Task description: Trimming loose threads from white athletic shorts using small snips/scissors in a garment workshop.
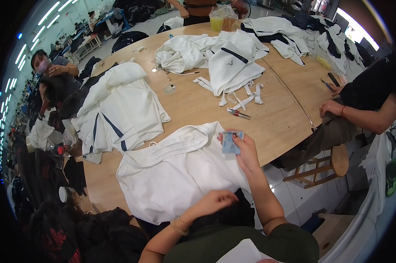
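My right hand (246, 151) is raised over the table's near edge. Its thumb and fingers pinch a small flat light-blue card-like piece (230, 145); I cannot make out its exact kind. My left hand (215, 202), with bracelets at the wrist, is low by the near edge of a white garment (171, 175). Its fingers are curled, and whether anything is in them is hidden. That garment has a gathered waistband along its far side and lies spread in front of me, its near edge hanging toward my lap. Beyond it are thread snips (238, 114) with red on the handles.
White garments with dark stripes (119, 105) lie on the wooden table (193, 103) at left. More white garments (233, 65) and white strips (241, 98) lie farther off. A seated person (360, 105) is at right near a wooden stool (338, 160); another person (53, 70) is at left.
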A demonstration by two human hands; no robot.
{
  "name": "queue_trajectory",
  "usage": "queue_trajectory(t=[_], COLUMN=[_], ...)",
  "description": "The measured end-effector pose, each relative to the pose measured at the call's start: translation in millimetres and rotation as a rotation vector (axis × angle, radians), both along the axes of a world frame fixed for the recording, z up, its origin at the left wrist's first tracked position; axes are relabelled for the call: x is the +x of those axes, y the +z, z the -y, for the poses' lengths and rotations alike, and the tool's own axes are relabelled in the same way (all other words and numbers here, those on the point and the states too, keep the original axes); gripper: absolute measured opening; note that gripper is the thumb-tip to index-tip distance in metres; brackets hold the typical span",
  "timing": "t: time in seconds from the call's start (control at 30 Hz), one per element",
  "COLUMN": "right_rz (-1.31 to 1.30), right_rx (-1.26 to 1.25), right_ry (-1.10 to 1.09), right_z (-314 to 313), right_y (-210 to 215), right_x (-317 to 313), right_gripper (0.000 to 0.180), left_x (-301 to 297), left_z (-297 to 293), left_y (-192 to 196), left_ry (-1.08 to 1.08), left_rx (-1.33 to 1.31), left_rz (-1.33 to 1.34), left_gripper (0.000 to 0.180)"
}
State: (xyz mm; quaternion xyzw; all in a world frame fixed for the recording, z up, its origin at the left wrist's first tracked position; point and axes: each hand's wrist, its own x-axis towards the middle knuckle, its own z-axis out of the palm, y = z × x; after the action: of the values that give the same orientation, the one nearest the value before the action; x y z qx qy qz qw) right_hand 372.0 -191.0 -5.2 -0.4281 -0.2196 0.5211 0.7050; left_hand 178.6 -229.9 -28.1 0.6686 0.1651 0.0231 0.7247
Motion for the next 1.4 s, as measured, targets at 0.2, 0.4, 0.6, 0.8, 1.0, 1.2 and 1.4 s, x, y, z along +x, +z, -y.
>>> queue_trajectory(t=[0.2, 0.4, 0.6, 0.8, 1.0, 1.2, 1.4], right_rz=[-0.130, 0.208, 1.425, 1.459, 0.910, 0.697, 0.823], right_rx=[0.139, 0.207, -0.230, -0.330, 0.055, -0.663, -0.667], right_ry=[-0.118, -0.089, -0.353, -0.265, 1.070, 1.150, 0.235], right_z=[-42.0, -129.3, -242.2, -244.9, -58.7, 187.9, 293.4], right_y=[23.7, 55.9, 95.9, 131.8, 83.0, -87.7, -102.5], right_x=[14.3, 58.6, 146.7, 150.3, 86.7, 104.3, -19.3], right_gripper=[0.033, 0.050, 0.076, 0.069, 0.030, 0.026, 0.013], left_x=[20.2, 45.3, 69.1, 69.4, 58.0, 100.4, 119.8], left_z=[44.3, 55.4, 64.4, 54.5, 58.8, 69.3, 60.4], left_y=[-34.4, -34.9, -37.6, -42.6, -56.0, -76.6, -82.7], left_ry=[-0.558, -0.512, -0.570, -0.514, -0.610, -0.924, -0.890], left_rx=[0.462, 0.788, 1.057, 0.947, 0.761, 0.861, 0.720], left_rz=[0.163, -0.162, -0.306, -0.372, 0.121, 0.050, 0.135], left_gripper=[0.032, 0.029, 0.035, 0.032, 0.028, 0.019, 0.011])
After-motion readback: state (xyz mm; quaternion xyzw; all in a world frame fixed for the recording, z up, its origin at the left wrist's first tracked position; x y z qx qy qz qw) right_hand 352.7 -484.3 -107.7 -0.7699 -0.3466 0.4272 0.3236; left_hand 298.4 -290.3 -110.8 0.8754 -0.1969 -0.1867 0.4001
